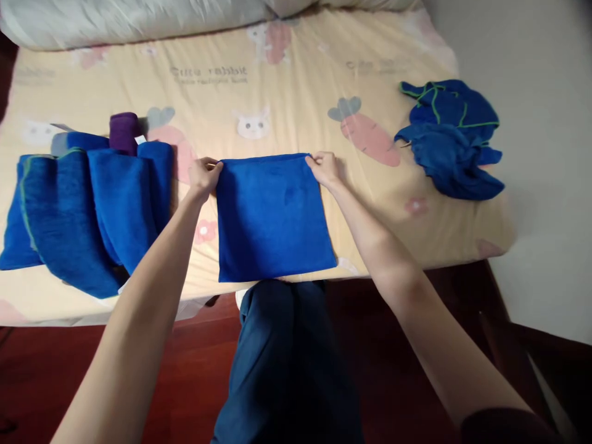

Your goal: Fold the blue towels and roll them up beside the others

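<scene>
A blue cloth (275,219) lies spread in a near-square at the bed's front edge, in front of my legs. My left hand (205,175) pinches its far left corner, and my right hand (324,168) pinches its far right corner. The cloth's near edge rests flat along the edge of the bed. To the left are several folded or rolled blue cloths (123,197) with a purple roll (123,132) behind them. A crumpled heap of blue cloths (456,142) with green edging lies at the right.
The bed has a yellow sheet (296,86) printed with rabbits and carrots. A pale grey bedding roll (139,21) runs along the far side. A light wall (531,154) stands at the right, and dark red floor (194,370) shows below.
</scene>
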Action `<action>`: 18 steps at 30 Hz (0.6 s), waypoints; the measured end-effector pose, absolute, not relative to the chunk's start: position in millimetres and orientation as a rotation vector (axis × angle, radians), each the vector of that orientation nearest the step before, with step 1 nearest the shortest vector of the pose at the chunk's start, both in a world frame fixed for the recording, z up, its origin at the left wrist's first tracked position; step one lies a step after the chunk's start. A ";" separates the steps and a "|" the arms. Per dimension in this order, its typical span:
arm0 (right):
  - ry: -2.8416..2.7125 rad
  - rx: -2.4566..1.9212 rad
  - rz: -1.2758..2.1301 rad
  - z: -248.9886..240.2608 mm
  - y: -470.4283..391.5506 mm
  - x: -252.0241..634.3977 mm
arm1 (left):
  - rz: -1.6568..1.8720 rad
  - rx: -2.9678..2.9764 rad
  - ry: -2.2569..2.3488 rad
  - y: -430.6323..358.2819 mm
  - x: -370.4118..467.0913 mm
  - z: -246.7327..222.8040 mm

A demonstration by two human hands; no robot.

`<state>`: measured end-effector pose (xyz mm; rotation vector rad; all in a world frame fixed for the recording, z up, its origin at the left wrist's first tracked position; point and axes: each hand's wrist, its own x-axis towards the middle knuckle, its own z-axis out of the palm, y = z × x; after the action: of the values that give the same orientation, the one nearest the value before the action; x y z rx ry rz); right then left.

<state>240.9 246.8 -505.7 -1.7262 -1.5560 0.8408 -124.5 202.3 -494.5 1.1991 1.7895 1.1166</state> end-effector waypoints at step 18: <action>-1.772 -1.750 0.426 -486.0 248.3 220.7 | 1.150 1.489 1.835 200.4 -93.3 -468.3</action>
<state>220.7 248.3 -486.0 -1.7498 -1.7722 0.4257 -93.3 200.4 -468.3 1.4890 1.8346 1.1499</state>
